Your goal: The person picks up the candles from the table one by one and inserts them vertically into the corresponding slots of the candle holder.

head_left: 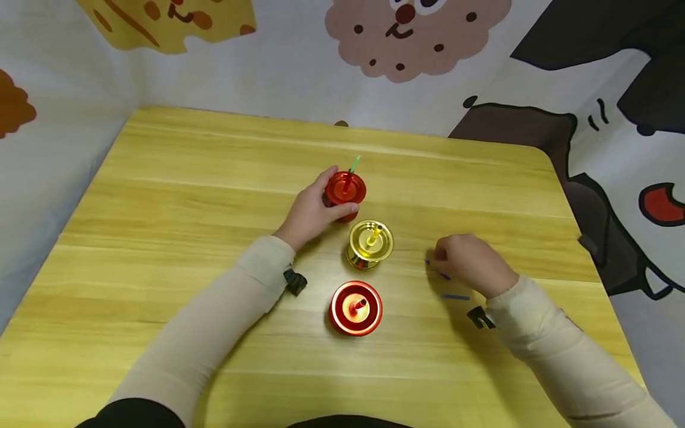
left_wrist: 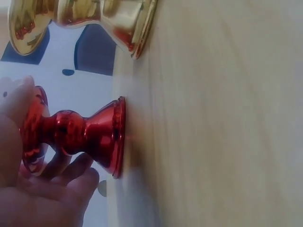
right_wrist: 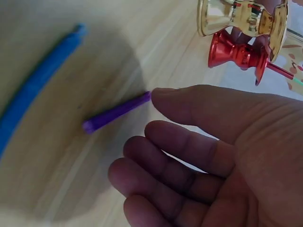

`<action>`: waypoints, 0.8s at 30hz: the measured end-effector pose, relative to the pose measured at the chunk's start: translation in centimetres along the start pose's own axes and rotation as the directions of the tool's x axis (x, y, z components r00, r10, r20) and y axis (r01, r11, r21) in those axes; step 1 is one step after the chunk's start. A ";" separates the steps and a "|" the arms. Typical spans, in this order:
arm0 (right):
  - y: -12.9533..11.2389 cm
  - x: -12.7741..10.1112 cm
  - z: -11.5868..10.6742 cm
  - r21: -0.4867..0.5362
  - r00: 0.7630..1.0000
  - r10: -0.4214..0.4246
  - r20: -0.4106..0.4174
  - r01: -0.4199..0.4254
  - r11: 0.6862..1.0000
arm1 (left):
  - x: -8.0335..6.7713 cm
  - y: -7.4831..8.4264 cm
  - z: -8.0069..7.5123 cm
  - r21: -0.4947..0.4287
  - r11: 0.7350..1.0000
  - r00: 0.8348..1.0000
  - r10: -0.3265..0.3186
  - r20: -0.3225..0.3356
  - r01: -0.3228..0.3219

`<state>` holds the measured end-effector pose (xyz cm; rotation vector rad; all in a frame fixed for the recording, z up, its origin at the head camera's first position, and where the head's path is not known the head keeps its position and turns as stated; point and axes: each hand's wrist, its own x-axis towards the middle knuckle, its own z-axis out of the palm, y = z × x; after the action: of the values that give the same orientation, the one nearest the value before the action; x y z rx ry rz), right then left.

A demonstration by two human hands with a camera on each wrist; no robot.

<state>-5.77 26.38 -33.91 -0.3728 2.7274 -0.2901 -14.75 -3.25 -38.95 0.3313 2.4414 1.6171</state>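
My left hand (head_left: 311, 212) grips a shiny red candle holder (left_wrist: 71, 132) by its upper dish, thumb on one side and fingers on the other. The holder stands upright on the table, and a thin green candle (head_left: 355, 163) is set in its centre tube. Over to the right, my right hand (head_left: 473, 261) hovers low with loosely bent fingers. A short purple candle (right_wrist: 116, 113) lies on the tabletop by its thumb tip; whether they touch I cannot tell. Close by, a blue candle (head_left: 456, 296) lies flat, also seen in the right wrist view.
A gold candle holder (head_left: 370, 245) and a second red candle holder (head_left: 355, 309) stand in the middle of the wooden table (head_left: 176, 178), their centre tubes holding no candle. Behind the table hangs a cartoon-printed cloth (head_left: 289, 77).
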 end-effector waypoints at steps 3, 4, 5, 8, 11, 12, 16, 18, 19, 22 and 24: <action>0.4 -0.3 0.4 0.016 0.999 0.012 0.035 -0.012 1.000 | -0.4 0.0 -0.2 -0.006 1.000 1.000 0.009 -0.009 -0.010; 0.5 -0.4 0.5 0.016 0.999 0.014 0.037 -0.014 1.000 | -0.5 0.0 -0.2 -0.024 1.000 1.000 0.018 -0.015 -0.018; 0.5 -0.4 0.6 0.014 0.999 0.012 0.038 -0.013 1.000 | -0.7 0.0 -0.3 -0.034 0.999 0.999 0.028 -0.023 -0.029; 0.6 -0.5 0.7 0.010 1.000 0.004 0.028 -0.004 1.000 | -1.5 0.4 -0.5 -0.076 0.996 0.997 0.046 -0.057 -0.050; 0.7 -0.4 0.8 0.015 1.000 0.002 0.028 -0.002 1.000 | -2.4 0.8 -0.9 -0.130 0.991 0.996 0.033 -0.086 -0.044; 0.7 -0.4 0.8 0.018 1.000 0.006 0.030 -0.006 1.000 | -2.8 1.0 -1.0 -0.155 0.987 0.995 0.022 -0.099 -0.037; 0.9 -0.4 0.8 0.028 0.999 0.015 0.038 -0.016 0.999 | -4.1 1.6 -1.1 -0.244 0.969 0.989 0.001 -0.145 -0.037; 0.9 -0.4 0.9 0.042 0.999 0.014 0.043 -0.016 0.999 | -5.0 1.8 -0.9 -0.269 0.962 0.989 0.016 -0.144 -0.054; 0.9 -0.3 0.9 0.049 0.999 0.012 0.046 -0.015 0.999 | -5.4 1.9 -0.7 -0.262 0.963 0.991 0.033 -0.129 -0.066; 0.8 -0.1 1.0 0.068 0.998 0.010 0.059 -0.014 0.998 | -6.5 2.0 0.1 -0.184 0.977 0.994 0.106 -0.031 -0.110; 0.9 0.0 1.0 0.073 0.997 0.014 0.074 -0.020 0.997 | -6.9 2.0 0.6 -0.085 0.987 0.988 0.142 0.057 -0.137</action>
<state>-5.62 27.03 -35.03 -0.3331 2.6385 -0.3639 -7.86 -3.96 -37.06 0.5431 2.3456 1.7282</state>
